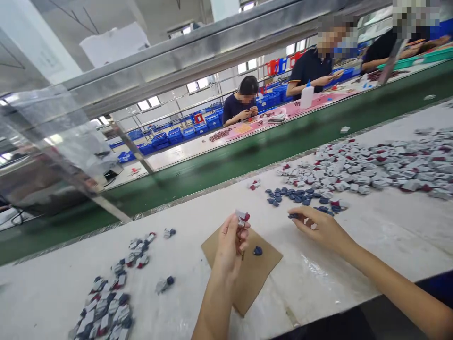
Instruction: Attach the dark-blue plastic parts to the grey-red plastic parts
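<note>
My left hand (234, 238) is closed round a white and dark red part (242, 216), raised over a brown cardboard sheet (253, 281). One dark blue piece (258, 250) lies on that sheet. To the right, my right hand (311, 222) pinches another dark blue piece (293, 216) between thumb and fingertips, beside a small group of dark blue pieces (295, 194). Behind them spreads a large heap of white and dark red parts (382, 163). At the lower left, parts in white, dark red and dark blue form a pile (106, 309).
A green conveyor belt (198, 163) runs beyond the white table (170, 326). Across it, several people work at a bench with a white bottle (306, 96). A metal beam (159, 56) crosses overhead, with a slanting post (130, 146) at left.
</note>
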`<action>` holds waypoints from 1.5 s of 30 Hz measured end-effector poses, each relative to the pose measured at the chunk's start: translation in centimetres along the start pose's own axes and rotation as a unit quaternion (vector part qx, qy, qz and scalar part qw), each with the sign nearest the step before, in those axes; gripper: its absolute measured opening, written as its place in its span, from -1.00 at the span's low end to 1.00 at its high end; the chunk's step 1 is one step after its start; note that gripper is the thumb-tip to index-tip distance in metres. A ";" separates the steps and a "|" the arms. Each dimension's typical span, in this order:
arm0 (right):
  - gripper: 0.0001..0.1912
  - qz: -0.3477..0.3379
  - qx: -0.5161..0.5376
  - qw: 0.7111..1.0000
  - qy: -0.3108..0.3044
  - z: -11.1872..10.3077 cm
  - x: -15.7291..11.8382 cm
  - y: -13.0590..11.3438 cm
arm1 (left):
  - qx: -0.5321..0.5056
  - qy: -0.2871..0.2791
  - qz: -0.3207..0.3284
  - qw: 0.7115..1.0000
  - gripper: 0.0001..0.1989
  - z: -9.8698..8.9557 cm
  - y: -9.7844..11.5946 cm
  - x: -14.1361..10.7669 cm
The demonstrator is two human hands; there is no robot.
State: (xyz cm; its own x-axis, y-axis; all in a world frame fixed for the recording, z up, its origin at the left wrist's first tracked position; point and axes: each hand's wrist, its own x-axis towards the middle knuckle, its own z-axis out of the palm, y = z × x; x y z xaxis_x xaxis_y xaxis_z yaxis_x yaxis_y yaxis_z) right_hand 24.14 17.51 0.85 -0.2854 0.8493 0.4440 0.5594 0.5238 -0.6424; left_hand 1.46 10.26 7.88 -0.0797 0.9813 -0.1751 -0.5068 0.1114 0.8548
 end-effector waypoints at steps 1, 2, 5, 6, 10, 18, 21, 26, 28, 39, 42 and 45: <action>-0.78 -0.016 0.016 0.999 -0.029 0.5 0.3 -1.2 | -0.013 0.009 0.000 1.000 -0.72 -0.6 0.2 -0.7; -0.78 -0.027 0.033 0.998 -0.056 0.9 0.6 -2.4 | -0.023 0.017 -0.001 1.000 -0.71 -1.1 0.4 -1.3; -0.79 -0.011 0.076 0.991 -0.107 2.1 1.3 -5.5 | -0.032 0.038 0.004 0.999 -0.69 -2.4 0.7 -2.5; -0.80 0.005 0.086 0.989 -0.120 2.4 1.4 -6.4 | -0.030 0.043 0.007 0.999 -0.71 -2.8 0.7 -2.7; -0.80 0.031 0.113 0.976 -0.181 3.4 1.5 -8.8 | -0.005 0.056 0.014 0.998 -0.78 -4.1 0.5 -3.3; -0.73 0.030 0.072 0.969 -0.236 5.4 1.0 -9.8 | -0.038 0.024 0.004 0.999 -0.66 -5.5 0.7 -4.6; -0.71 0.022 0.025 0.971 -0.235 6.3 1.0 -9.9 | -0.060 0.061 0.005 0.996 -0.68 -6.0 0.5 -4.7; -0.77 -0.076 -0.065 0.964 -0.246 7.9 1.2 -10.2 | -0.106 0.171 0.016 0.979 -0.71 -7.2 -0.6 -4.3; -0.77 -0.095 -0.072 0.959 -0.256 8.4 1.4 -10.4 | -0.104 0.207 0.040 0.972 -0.70 -7.6 -0.8 -4.1; -0.73 -0.123 -0.093 0.954 -0.255 8.7 2.0 -10.1 | -0.105 0.281 0.046 0.953 -0.65 -8.3 -1.3 -4.4; -0.72 -0.137 -0.099 0.950 -0.262 8.7 1.9 -9.9 | -0.104 0.276 0.032 0.955 -0.64 -8.4 -1.6 -4.5; -0.71 -0.155 -0.126 0.944 -0.261 8.9 1.8 -9.9 | -0.100 0.274 0.028 0.956 -0.65 -8.3 -1.6 -4.5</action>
State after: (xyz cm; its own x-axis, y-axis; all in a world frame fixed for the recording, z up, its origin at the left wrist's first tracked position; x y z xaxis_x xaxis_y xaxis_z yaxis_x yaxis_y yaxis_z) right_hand 11.14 14.38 2.43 -0.7738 0.6085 0.1759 0.5348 0.7765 -0.3333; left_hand -4.50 4.33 3.23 -0.5223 0.7488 -0.4081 -0.6382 -0.0258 0.7695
